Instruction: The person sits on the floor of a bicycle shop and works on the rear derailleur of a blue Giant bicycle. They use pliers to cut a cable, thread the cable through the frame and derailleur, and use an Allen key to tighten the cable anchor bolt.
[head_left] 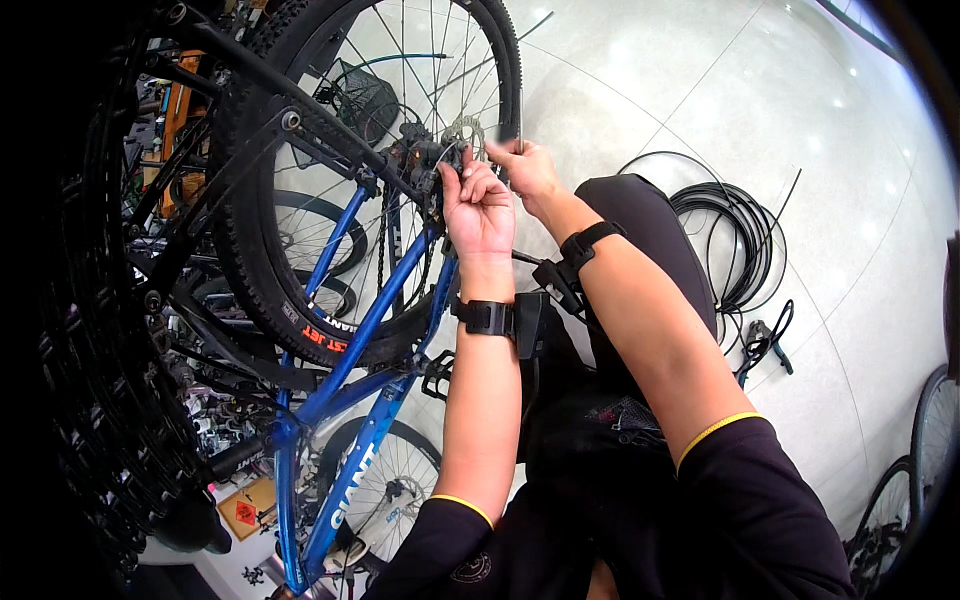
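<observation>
the brake rotor [468, 128] is set just ahead of the nearer left hand [482, 212]; a thin rod [521, 110] is gripped by the right hand [530, 172], but whether the half-curled left pinches anything cannot be told.

Over my remote feed, I hold the bare left hand [480, 215] palm toward me, outer fingers curled, index and thumb raised apart. My bare right hand [528, 172] sits just beside it, thumb pointing left, its bare forearm [632, 290] slanting inward.
</observation>
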